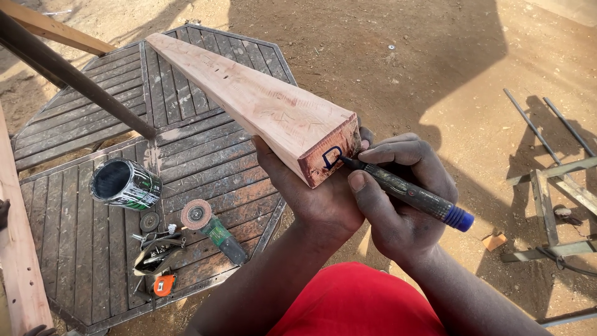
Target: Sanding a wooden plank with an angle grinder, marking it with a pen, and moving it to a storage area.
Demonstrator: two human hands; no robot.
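**Marking the end face of a timber beam**

Landmark: the wooden beam point(249, 93), long, pale, square-section, far end resting on the slatted octagonal counter point(81, 236), near end lifted toward the camera. Left hand point(311, 193) cups the beam's near end from below, grip wrapped round the underside. Right hand point(398, 205) pinches a dark marker point(404, 193) with a blue cap end, just right of the beam end; tip touches the end face.

Progress, judged: one dark looped mark point(331, 157) already drawn on the end face, pen tip on it, so the mark looks unfinished. Rest of the face bare, reddish.

Left of the beam, on the counter: a round tin can point(124, 183), open, lying tilted, green-black-white label wrap. Below it an angle grinder point(214, 230) with flap disc and green body, a loose disc, a pouch of small tools, an orange tape measure point(163, 285). A dark metal pole point(74, 78) slants across the counter left of the beam. Well right of the beam, a metal frame point(547, 199) on the dirt.
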